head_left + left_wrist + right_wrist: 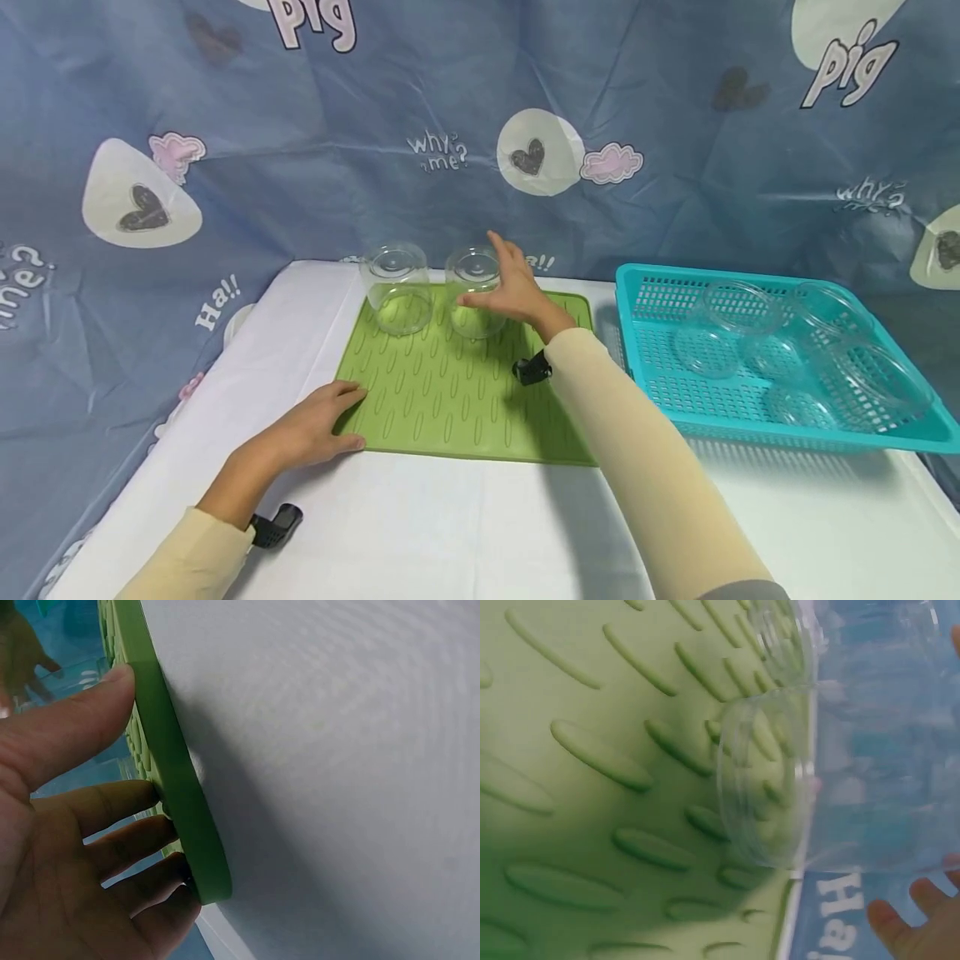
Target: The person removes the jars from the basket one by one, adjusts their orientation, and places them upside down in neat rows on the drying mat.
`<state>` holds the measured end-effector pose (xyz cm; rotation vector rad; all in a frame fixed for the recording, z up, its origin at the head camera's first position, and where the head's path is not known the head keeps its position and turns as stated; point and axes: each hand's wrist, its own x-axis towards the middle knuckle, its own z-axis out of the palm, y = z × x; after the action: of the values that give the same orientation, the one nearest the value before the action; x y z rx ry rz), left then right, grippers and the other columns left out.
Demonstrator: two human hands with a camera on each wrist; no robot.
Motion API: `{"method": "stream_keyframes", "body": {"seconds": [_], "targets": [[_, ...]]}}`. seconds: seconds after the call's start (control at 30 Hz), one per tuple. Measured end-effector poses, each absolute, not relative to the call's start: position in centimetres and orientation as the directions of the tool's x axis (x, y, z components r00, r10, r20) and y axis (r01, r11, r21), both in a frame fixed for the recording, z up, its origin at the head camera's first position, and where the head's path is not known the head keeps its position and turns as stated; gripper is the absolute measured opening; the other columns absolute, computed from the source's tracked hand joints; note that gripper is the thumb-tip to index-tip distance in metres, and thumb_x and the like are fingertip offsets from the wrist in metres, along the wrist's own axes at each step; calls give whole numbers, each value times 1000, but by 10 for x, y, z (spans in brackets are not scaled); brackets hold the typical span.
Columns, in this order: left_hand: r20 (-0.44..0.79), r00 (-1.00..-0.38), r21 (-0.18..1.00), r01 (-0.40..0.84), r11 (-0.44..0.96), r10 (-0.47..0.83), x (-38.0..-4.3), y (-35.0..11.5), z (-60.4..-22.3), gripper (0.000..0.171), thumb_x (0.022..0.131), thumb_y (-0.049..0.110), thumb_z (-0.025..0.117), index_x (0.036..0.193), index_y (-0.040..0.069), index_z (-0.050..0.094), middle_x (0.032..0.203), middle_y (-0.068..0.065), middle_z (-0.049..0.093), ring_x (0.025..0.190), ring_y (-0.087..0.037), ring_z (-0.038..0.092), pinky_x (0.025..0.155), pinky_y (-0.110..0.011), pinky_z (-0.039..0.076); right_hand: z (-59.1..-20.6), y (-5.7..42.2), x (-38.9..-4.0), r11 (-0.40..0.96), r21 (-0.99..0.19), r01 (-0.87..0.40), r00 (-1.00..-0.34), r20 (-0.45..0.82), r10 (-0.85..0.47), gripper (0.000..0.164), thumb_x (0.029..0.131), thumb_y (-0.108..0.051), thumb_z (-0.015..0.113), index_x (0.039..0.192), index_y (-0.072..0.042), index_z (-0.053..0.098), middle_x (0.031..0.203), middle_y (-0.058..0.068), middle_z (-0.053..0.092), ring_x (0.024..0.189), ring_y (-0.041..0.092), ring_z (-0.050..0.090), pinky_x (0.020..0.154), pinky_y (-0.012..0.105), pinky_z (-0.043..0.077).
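Observation:
Two clear glasses stand upside down at the back of a green ribbed drying mat [442, 408]: a left glass [397, 292] and a right glass [468, 304]. My right hand [516, 287] is at the right glass, fingers and thumb spread wide about its upper part. In the right wrist view, fingertips [889, 922] show beside that glass [855, 780], with a gap to its wall. Down at the mat's front left corner, my left hand [307, 425] touches the mat's edge with loosely extended fingers, the thumb [112, 694] apart from the others.
A turquoise plastic basket [628, 333] stands on the right of the white-covered table [420, 525], with several clear glasses [705, 350] lying in it. Blue printed cloth [337, 167] hangs right behind the mat and basket.

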<state>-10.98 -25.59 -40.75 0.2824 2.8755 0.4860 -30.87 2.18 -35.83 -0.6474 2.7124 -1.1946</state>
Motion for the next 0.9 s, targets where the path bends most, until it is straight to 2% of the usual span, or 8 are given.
{"method": "stream_keyframes", "body": {"seconds": [0.1, 0.23, 0.37, 0.53, 0.7, 0.9], "targets": [[-175, -957, 341, 160, 926, 230, -111, -256, -406, 75, 85, 28, 78, 142, -8, 46, 148, -29, 43, 136, -49, 42, 110, -60, 41, -340, 32, -307, 631, -678, -376, -883, 57, -465, 109, 81, -49, 76, 161, -28, 6, 167, 14, 7, 155, 40, 8, 122, 66, 19], [-164, -955, 343, 179, 922, 246, -111, -256, -406, 75, 85, 28, 78, 142, -8, 46, 147, -29, 43, 135, -50, 42, 110, -61, 41, -297, 61, -301, 695, -585, -418, -853, -11, -522, 96, 88, -49, 68, 161, -23, 10, 167, 16, 9, 155, 40, 10, 122, 65, 21], [-147, -956, 337, 193, 922, 254, -111, -256, -406, 76, 84, 29, 79, 142, -8, 47, 146, -30, 44, 134, -51, 43, 109, -61, 41, -258, 94, -284, 727, -484, -486, -826, -17, -563, 88, 91, -44, 66, 160, -19, 17, 165, 16, 13, 153, 39, 16, 121, 63, 26], [-148, -958, 337, 186, 923, 247, -109, -257, -404, 76, 83, 29, 79, 142, -8, 47, 146, -30, 44, 134, -51, 43, 109, -61, 41, -233, 132, -255, 745, -357, -564, -801, 15, -599, 82, 93, -39, 66, 159, -18, 21, 165, 14, 15, 152, 39, 18, 117, 64, 28], [-156, -957, 344, 178, 922, 243, -109, -257, -401, 74, 85, 27, 77, 142, -8, 46, 147, -30, 43, 136, -50, 41, 110, -61, 41, -222, 172, -230, 775, -258, -577, -807, 33, -590, 81, 93, -38, 67, 158, -18, 23, 165, 14, 18, 149, 41, 22, 113, 65, 32], [-188, -954, 356, 155, 921, 233, -108, -255, -401, 73, 85, 24, 77, 142, -9, 46, 148, -30, 42, 136, -51, 40, 110, -61, 40, -222, 225, -213, 820, -194, -539, -839, 39, -542, 94, 89, -39, 74, 160, -20, 15, 164, 19, 18, 147, 47, 22, 109, 71, 31]]}}
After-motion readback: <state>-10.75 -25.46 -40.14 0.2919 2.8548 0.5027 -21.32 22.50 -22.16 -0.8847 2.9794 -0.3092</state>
